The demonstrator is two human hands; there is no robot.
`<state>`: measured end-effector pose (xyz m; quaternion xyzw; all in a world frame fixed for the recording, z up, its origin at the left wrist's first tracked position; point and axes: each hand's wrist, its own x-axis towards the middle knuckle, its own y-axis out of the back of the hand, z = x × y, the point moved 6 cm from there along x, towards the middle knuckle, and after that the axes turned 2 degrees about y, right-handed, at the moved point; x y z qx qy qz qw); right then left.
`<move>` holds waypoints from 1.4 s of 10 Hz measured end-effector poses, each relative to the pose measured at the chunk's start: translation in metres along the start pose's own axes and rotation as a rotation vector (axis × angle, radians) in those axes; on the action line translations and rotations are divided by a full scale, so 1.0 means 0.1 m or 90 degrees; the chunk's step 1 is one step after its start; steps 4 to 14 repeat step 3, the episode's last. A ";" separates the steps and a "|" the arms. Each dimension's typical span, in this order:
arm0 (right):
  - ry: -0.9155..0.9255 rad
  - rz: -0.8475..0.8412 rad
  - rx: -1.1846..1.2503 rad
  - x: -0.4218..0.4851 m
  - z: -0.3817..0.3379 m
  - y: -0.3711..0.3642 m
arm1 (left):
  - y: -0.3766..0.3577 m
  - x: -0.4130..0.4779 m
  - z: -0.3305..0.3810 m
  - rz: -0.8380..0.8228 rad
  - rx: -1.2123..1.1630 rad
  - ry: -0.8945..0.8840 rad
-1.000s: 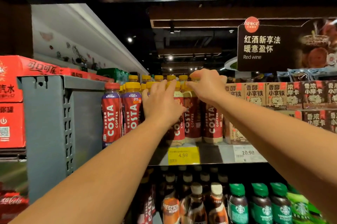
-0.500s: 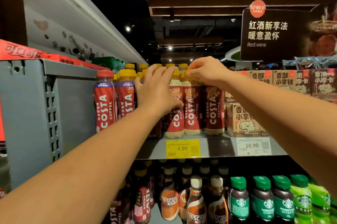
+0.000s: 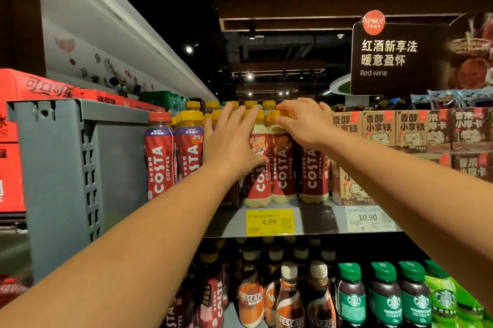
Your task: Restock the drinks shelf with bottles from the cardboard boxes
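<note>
Bottles (image 3: 282, 167), left hand (image 3: 232, 146) flat, right hand (image 3: 306, 122) pinching

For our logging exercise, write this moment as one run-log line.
left hand: flat on Costa bottles | right hand: pinches yellow cap | step: arranging row on shelf

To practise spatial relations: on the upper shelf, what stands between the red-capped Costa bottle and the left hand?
In the head view, a yellow-capped Costa bottle stands between the red-capped Costa bottle and the left hand.
</note>
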<state>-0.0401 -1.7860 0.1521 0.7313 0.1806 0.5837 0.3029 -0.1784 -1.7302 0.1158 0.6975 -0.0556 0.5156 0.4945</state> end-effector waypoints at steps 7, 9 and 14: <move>0.034 0.048 -0.012 -0.51 -0.14 0.22 | 0.19 -0.25 -0.04 0.016 -0.043 -0.029; 0.034 0.048 -0.012 -0.51 -0.14 0.22 | 0.19 -0.25 -0.04 0.016 -0.043 -0.029; 0.034 0.048 -0.012 -0.51 -0.14 0.22 | 0.19 -0.25 -0.04 0.016 -0.043 -0.029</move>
